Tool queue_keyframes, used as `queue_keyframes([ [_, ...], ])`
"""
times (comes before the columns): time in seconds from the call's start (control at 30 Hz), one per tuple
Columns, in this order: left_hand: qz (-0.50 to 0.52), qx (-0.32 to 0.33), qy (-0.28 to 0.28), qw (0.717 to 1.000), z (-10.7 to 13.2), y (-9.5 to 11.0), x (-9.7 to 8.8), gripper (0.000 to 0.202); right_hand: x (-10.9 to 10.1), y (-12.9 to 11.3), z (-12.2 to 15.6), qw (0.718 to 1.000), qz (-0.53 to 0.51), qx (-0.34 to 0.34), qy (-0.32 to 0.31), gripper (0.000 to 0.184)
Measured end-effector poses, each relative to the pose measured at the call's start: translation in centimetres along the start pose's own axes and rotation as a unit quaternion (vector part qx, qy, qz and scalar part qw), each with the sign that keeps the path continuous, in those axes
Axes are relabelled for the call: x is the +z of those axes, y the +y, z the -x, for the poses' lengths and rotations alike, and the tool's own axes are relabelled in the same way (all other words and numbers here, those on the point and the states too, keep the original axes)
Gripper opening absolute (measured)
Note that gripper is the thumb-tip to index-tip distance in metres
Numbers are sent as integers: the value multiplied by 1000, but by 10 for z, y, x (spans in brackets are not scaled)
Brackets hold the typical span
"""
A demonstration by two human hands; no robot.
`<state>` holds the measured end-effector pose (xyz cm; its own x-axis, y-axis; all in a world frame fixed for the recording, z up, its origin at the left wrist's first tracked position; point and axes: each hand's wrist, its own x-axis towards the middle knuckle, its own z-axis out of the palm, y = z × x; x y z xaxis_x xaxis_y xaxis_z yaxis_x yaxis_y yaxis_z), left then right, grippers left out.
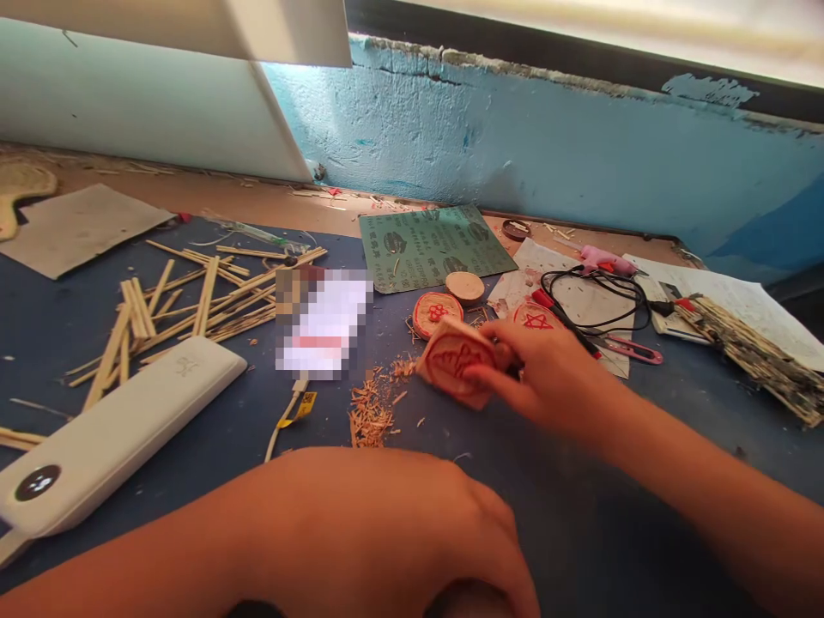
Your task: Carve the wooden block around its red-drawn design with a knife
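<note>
The right hand point(547, 378) grips a carved wooden stamp point(454, 365) between thumb and fingers, clamping it by its right edge. The stamp sits just left of the hand, tilted, with its red-inked face turned up and toward the camera. Its lower edge is at or very near the bench point(579, 532), but I cannot tell whether it touches. The left hand point(412, 532) lies apart from it at the bottom of the view, its back turned up and its fingers partly out of frame, so I cannot tell whether it is open or closed.

A pile of wood shavings point(372, 414) lies just left of the stamp. Beyond it are a red-carved wooden disc point(438, 313), a plain wooden disc point(464, 287), and a second piece carved with a red star point(534, 319), partly behind the right hand. Green sandpaper point(434, 249) lies farther back. To the right are a pink glue gun point(605, 259), a black cable point(598, 296), and pink-handled snips point(634, 349). On the left are scattered wooden sticks point(206, 300), a white power bank point(109, 433), and a blurred object point(322, 322).
</note>
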<state>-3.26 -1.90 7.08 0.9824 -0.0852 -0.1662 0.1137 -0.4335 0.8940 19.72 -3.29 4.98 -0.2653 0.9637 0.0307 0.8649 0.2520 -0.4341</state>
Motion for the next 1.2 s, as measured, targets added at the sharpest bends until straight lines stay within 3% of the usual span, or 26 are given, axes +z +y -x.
queue_keyframes([
  [0.1,-59,-81,65,993,-5,-8,4,47,-6,17,-9,998,32,-2,56,17],
  [0.23,-148,-101,153,972,-8,-25,-1,33,-17,22,-4,994,32,4,103,20],
  [0.37,-211,-125,240,939,-9,-42,-9,48,-31,33,2,982,-104,64,145,33],
  [0.43,-220,-153,274,924,-8,-47,-11,65,-34,41,3,966,-202,106,124,39],
  [0.53,-192,-214,337,897,-4,-50,-15,111,-29,48,5,931,-330,153,29,47],
  [0.63,-169,-205,383,885,1,-48,-18,121,-13,42,8,897,-408,145,-89,47],
  [0.7,-174,-167,381,893,3,-46,-17,114,-3,33,10,895,-407,129,-129,41],
  [0.8,-195,-153,355,902,4,-45,-11,105,5,20,12,937,-309,93,-135,30],
  [0.9,-213,-164,319,909,1,-45,-5,104,3,17,12,983,-167,12,-79,30],
  [1.0,-201,-168,287,921,-1,-44,-5,110,-9,20,11,995,-99,-31,-3,27],
  [1.07,-186,-169,278,927,-2,-44,-7,117,-22,18,10,992,-120,-20,17,24],
  [1.2,-165,-159,279,933,-3,-46,-12,121,-49,1,15,960,-269,26,67,38],
])
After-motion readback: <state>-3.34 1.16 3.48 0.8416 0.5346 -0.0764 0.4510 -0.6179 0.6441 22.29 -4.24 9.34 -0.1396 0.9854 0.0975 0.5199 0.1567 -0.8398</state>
